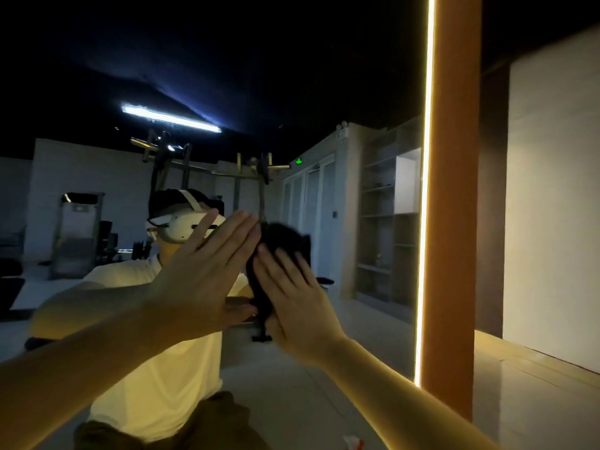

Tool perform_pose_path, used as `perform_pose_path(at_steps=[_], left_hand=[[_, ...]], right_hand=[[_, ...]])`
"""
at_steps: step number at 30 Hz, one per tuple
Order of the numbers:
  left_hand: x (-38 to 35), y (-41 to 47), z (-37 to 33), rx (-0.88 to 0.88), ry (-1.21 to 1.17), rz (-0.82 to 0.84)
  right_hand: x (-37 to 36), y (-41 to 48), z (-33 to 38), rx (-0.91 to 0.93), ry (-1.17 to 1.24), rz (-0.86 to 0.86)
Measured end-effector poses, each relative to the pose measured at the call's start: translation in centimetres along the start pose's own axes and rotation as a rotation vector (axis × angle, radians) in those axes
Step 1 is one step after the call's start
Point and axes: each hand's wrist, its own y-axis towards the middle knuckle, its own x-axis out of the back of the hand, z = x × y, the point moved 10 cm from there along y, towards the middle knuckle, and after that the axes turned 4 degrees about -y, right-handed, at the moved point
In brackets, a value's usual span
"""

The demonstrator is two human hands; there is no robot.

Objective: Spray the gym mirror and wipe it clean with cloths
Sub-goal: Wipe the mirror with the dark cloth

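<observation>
The gym mirror (373,222) fills the view left of a lit strip and shows my reflection in a white shirt. A dark cloth (281,240) lies against the glass at its middle. My right hand (298,306) presses flat on the cloth with fingers spread and straight. My left hand (207,271) is raised beside it, fingers straight and together, with its fingertips at the cloth's upper left edge. Whether the left hand touches the glass cannot be told. No spray bottle is in sight.
A bright vertical light strip (425,190) and an orange panel (454,190) border the mirror on the right, then a white wall (552,190). A small white and red object (354,443) shows at the bottom edge. Gym machines and shelves appear only as reflections.
</observation>
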Motion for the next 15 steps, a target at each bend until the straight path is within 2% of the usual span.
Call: perform_pose_path(at_steps=[2, 4, 5, 9, 10, 11, 13, 15], left_hand=[[0.4, -1.5, 0.7, -0.031, 0.012, 0.0], [0.7, -2.3, 2.6, 0.05, 0.015, 0.006], [0.7, -2.6, 3.6, 0.087, 0.023, 0.021], [0.6, -3.0, 4.3, 0.088, 0.035, 0.052], [0.7, -3.0, 4.2, 0.085, 0.029, 0.051], [0.9, -3.0, 4.1, 0.084, 0.025, 0.046], [1.4, -2.9, 4.3, 0.085, 0.023, 0.029], [2.0, -2.7, 4.8, 0.109, 0.031, -0.007]], right_hand=[[-0.8, -1.7, 0.9, 0.221, -0.082, 0.036], [-0.2, -1.0, -1.4, 0.242, -0.095, 0.032], [0.5, 0.2, -3.7, 0.124, -0.065, 0.008], [3.5, 2.5, -15.2, -0.745, 0.306, -0.166], [3.6, 2.8, -16.1, -0.861, 0.381, -0.19], [3.8, 3.4, -15.9, -0.904, 0.41, -0.201], [4.4, 5.0, -13.0, -0.8, 0.357, -0.184], [4.6, 6.4, -7.4, -0.484, 0.25, -0.125]])
